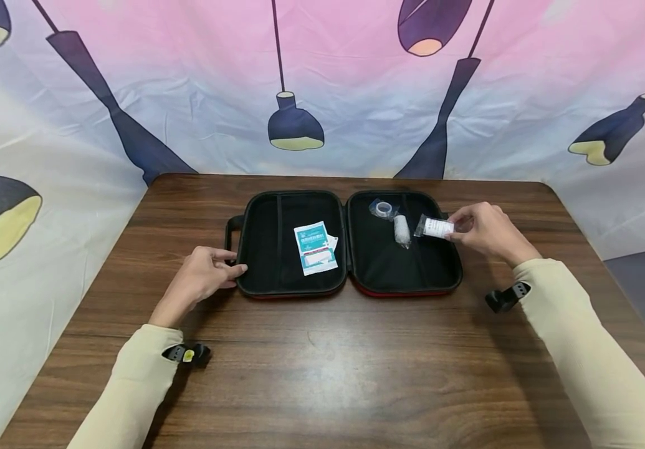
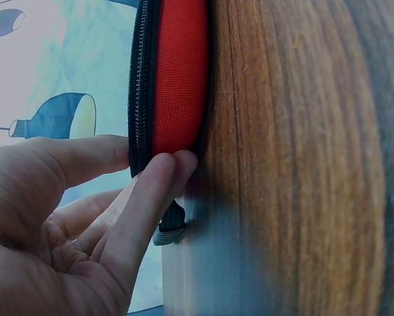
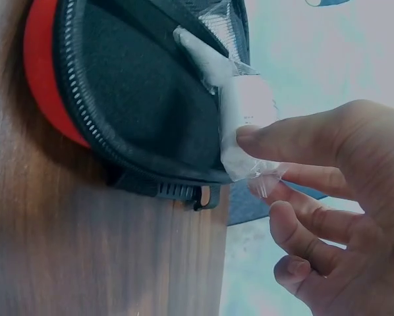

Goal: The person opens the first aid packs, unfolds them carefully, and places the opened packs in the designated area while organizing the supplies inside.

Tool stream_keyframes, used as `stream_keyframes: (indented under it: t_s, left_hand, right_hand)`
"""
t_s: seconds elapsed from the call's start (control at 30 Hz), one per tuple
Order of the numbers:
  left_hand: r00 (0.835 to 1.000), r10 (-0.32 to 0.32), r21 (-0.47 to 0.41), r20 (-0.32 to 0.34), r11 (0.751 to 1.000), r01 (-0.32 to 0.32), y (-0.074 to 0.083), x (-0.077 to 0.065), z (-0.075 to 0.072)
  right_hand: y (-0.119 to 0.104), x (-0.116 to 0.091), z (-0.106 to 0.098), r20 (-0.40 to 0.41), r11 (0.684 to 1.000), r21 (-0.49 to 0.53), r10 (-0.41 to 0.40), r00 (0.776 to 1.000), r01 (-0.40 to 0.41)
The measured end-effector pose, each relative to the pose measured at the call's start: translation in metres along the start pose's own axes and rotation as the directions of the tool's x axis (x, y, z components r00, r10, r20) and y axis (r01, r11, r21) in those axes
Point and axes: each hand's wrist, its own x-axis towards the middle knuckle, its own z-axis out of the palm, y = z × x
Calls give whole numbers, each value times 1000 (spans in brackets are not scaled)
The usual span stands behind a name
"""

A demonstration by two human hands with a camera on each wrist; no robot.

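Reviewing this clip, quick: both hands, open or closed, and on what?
Left hand: fingers touching the edge of the case; whether it grips can't be told.
Right hand: closed, pinching a clear-wrapped packet.

We can read no words, brands or numbers for certain, but 2 things carry print. On the teal and white packet (image 1: 311, 240), near the right edge of the left half of the case (image 1: 260, 249), the lines are too small. On the wrapped roll (image 1: 422, 226) at the case's right edge, the white label (image 1: 437, 228) shows only blurred marks.
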Motion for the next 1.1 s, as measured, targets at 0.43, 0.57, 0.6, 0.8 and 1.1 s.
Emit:
stream_keyframes:
  t_s: [0.43, 0.57, 0.6, 0.8, 1.1]
  left_hand:
    - [1000, 2, -5, -4, 1000, -2, -2, -1, 1]
    - [1000, 10, 3, -10, 1000, -10, -2, -1, 1]
    - [1000, 12, 8, -12, 1000, -12, -2, -1, 0]
    - [1000, 10, 10, -11, 1000, -10, -1, 0, 1]
    - [1000, 17, 6, -10, 1000, -17, -2, 0, 1]
  right_hand:
    - [3, 2, 11, 62, 1000, 14, -20, 998, 19]
    - [2, 5, 16, 70, 999, 20, -32, 997, 30]
    - [1, 6, 17, 72, 999, 21, -37, 997, 36]
    - [0, 8, 23, 84, 999, 22, -50, 995, 49]
    - [-5, 12, 32, 86, 996, 36, -80, 993, 77]
